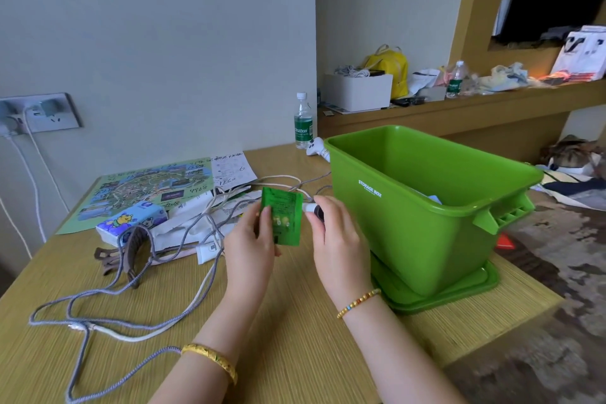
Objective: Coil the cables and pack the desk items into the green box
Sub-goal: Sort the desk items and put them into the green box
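Beside glossy green box [426, 207], left hand [252, 239] gripping crinkled foil sachet [282, 218], right hand [337, 229] pinching white plug [310, 207].

- On the far shelf we see a yellow backpack [392, 67] behind a white rectangular box [357, 92].
- We also spot a clear plastic bottle with a green label [455, 80] there.
- A grey wall socket plate [49, 113] holds plugged chargers.

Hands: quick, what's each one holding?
Left hand: holds the green packet.
Right hand: holds a small white and black gadget.
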`<state>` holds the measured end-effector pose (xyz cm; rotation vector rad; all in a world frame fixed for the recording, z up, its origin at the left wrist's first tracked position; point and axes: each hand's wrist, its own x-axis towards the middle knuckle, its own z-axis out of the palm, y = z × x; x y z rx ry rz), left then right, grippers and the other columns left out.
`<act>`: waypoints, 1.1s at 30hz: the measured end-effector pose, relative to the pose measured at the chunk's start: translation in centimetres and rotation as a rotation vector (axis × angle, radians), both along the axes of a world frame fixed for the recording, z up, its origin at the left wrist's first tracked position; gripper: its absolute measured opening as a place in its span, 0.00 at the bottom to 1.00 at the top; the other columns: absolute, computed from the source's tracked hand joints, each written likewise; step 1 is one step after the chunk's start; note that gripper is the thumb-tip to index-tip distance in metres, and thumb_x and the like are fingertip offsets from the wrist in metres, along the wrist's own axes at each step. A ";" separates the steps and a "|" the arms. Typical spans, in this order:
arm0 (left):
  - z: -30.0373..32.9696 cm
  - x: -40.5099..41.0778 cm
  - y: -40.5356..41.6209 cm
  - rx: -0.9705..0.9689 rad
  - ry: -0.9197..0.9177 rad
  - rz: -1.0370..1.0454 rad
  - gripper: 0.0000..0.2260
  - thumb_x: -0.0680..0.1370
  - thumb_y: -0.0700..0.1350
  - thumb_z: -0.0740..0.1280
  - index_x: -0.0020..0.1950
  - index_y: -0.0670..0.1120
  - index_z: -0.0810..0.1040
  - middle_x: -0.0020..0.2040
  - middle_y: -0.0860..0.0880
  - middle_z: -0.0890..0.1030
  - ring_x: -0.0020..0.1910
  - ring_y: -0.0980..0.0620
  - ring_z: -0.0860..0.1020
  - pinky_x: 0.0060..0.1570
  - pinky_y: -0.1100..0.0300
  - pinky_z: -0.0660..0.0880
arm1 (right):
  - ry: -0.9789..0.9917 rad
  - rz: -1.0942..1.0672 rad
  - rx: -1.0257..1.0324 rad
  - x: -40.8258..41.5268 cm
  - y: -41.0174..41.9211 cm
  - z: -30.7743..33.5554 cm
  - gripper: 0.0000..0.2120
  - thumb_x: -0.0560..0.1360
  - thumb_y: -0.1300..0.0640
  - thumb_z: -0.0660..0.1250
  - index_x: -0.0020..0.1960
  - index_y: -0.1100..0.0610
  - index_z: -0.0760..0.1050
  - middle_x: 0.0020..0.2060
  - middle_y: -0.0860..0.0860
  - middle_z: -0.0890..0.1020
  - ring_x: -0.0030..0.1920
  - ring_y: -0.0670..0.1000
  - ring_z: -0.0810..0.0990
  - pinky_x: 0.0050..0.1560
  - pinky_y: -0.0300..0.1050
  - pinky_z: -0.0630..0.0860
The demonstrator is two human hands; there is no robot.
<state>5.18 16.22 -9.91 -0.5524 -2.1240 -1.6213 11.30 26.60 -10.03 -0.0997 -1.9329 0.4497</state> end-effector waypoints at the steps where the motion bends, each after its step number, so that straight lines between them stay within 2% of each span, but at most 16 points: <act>1: 0.5 0.2 0.1 0.062 -0.044 -0.011 0.08 0.80 0.43 0.59 0.57 0.54 0.72 0.29 0.52 0.77 0.20 0.56 0.75 0.24 0.62 0.72 | 0.041 0.018 0.008 0.4 -0.2 0.6 0.11 0.77 0.58 0.60 0.54 0.63 0.75 0.49 0.56 0.81 0.49 0.55 0.81 0.50 0.43 0.75; 3: 1.9 0.6 0.4 0.183 -0.088 -0.064 0.14 0.79 0.41 0.59 0.61 0.56 0.65 0.34 0.51 0.79 0.23 0.53 0.78 0.24 0.59 0.75 | 0.089 0.030 0.028 1.2 -0.3 2.1 0.11 0.77 0.60 0.60 0.55 0.63 0.75 0.52 0.57 0.81 0.52 0.56 0.81 0.53 0.46 0.76; 7: 5.6 1.7 1.9 0.169 -0.005 -0.129 0.11 0.79 0.41 0.59 0.50 0.59 0.67 0.30 0.52 0.79 0.26 0.52 0.80 0.28 0.54 0.76 | 0.087 -0.020 -0.019 3.5 0.8 7.1 0.12 0.76 0.66 0.61 0.59 0.64 0.74 0.60 0.58 0.77 0.59 0.57 0.77 0.56 0.47 0.75; 10: 8.2 2.4 4.1 0.118 0.050 -0.142 0.06 0.79 0.43 0.59 0.54 0.52 0.71 0.32 0.49 0.73 0.30 0.49 0.76 0.37 0.47 0.78 | 0.022 -0.146 0.020 5.8 2.7 10.8 0.15 0.75 0.69 0.62 0.61 0.62 0.72 0.61 0.56 0.76 0.56 0.57 0.78 0.50 0.47 0.76; 12: 9.6 2.6 5.9 0.069 0.058 -0.176 0.08 0.79 0.45 0.59 0.56 0.49 0.73 0.31 0.51 0.70 0.32 0.49 0.71 0.40 0.52 0.75 | -0.100 -0.253 0.032 7.0 4.6 12.5 0.16 0.75 0.69 0.62 0.61 0.60 0.72 0.59 0.56 0.76 0.52 0.58 0.78 0.43 0.48 0.74; 15: 11.3 3.3 8.8 -0.141 0.045 -0.257 0.13 0.80 0.49 0.57 0.61 0.47 0.73 0.39 0.50 0.77 0.36 0.54 0.72 0.38 0.60 0.63 | -0.326 -0.394 0.004 8.0 7.8 13.7 0.12 0.76 0.67 0.60 0.59 0.60 0.72 0.54 0.57 0.77 0.49 0.59 0.77 0.39 0.45 0.67; 17: 11.8 4.0 10.5 -0.310 0.039 -0.332 0.16 0.81 0.52 0.54 0.63 0.46 0.72 0.53 0.47 0.80 0.49 0.52 0.75 0.44 0.62 0.64 | -0.395 -0.432 -0.019 8.5 9.4 13.9 0.11 0.76 0.66 0.60 0.58 0.61 0.72 0.53 0.58 0.77 0.49 0.59 0.77 0.40 0.45 0.66; 18: 11.9 4.3 11.4 -0.372 0.031 -0.369 0.18 0.81 0.53 0.53 0.64 0.46 0.72 0.58 0.46 0.79 0.56 0.49 0.74 0.51 0.61 0.66 | -0.400 -0.440 -0.035 8.7 10.0 13.9 0.11 0.76 0.66 0.60 0.58 0.61 0.72 0.53 0.58 0.77 0.50 0.60 0.77 0.40 0.45 0.66; 20: 12.0 4.6 12.7 -0.532 0.012 -0.366 0.20 0.81 0.56 0.50 0.64 0.49 0.73 0.64 0.45 0.76 0.66 0.44 0.69 0.68 0.48 0.60 | -0.441 -0.465 -0.047 9.0 11.0 13.8 0.07 0.77 0.65 0.60 0.54 0.61 0.73 0.52 0.59 0.77 0.48 0.60 0.76 0.39 0.45 0.65; 21: 12.0 4.8 13.2 -0.663 0.009 -0.321 0.21 0.80 0.58 0.49 0.62 0.50 0.75 0.65 0.45 0.75 0.69 0.42 0.66 0.71 0.40 0.53 | -0.500 -0.479 -0.055 9.2 11.4 13.8 0.03 0.77 0.64 0.60 0.47 0.61 0.72 0.50 0.59 0.78 0.44 0.60 0.75 0.38 0.45 0.64; 23: 11.8 5.0 13.7 -0.905 0.015 -0.226 0.23 0.80 0.60 0.47 0.56 0.51 0.78 0.66 0.44 0.73 0.71 0.40 0.61 0.69 0.33 0.44 | -0.642 -0.491 -0.068 9.5 11.9 13.5 0.14 0.78 0.60 0.59 0.34 0.58 0.65 0.46 0.61 0.79 0.39 0.58 0.71 0.37 0.45 0.64; 25: 11.3 5.0 13.5 -0.935 0.023 -0.193 0.22 0.80 0.58 0.48 0.56 0.50 0.78 0.69 0.44 0.69 0.72 0.40 0.58 0.68 0.32 0.42 | -0.709 -0.488 -0.059 9.8 11.9 13.4 0.17 0.79 0.57 0.58 0.33 0.57 0.62 0.44 0.60 0.79 0.39 0.58 0.71 0.36 0.46 0.65; 27: 10.6 4.7 12.8 -0.818 0.050 -0.172 0.18 0.80 0.56 0.52 0.60 0.52 0.77 0.71 0.44 0.67 0.73 0.42 0.56 0.68 0.34 0.42 | -0.659 -0.489 0.012 9.7 11.1 13.5 0.13 0.80 0.56 0.56 0.40 0.60 0.71 0.46 0.60 0.80 0.44 0.60 0.75 0.41 0.48 0.68; 28: 10.2 4.4 12.2 -0.757 0.075 -0.150 0.16 0.80 0.55 0.54 0.61 0.53 0.76 0.72 0.44 0.66 0.73 0.43 0.56 0.69 0.35 0.43 | -0.618 -0.476 0.051 9.5 10.4 13.5 0.12 0.80 0.56 0.56 0.47 0.60 0.74 0.48 0.59 0.81 0.49 0.60 0.77 0.49 0.51 0.70; 30: 9.2 3.8 10.7 -0.660 0.126 -0.091 0.14 0.79 0.52 0.57 0.62 0.53 0.76 0.72 0.44 0.66 0.73 0.43 0.57 0.70 0.37 0.45 | -0.519 -0.424 0.109 8.5 8.6 13.3 0.13 0.80 0.56 0.55 0.56 0.59 0.75 0.53 0.56 0.80 0.56 0.59 0.75 0.65 0.55 0.64; 33: 7.3 2.4 7.4 -0.581 0.144 -0.036 0.13 0.78 0.48 0.59 0.61 0.51 0.77 0.70 0.44 0.69 0.71 0.43 0.61 0.70 0.41 0.53 | -0.369 -0.287 0.172 6.4 4.8 12.3 0.11 0.79 0.57 0.56 0.55 0.56 0.76 0.53 0.53 0.80 0.58 0.57 0.74 0.70 0.55 0.57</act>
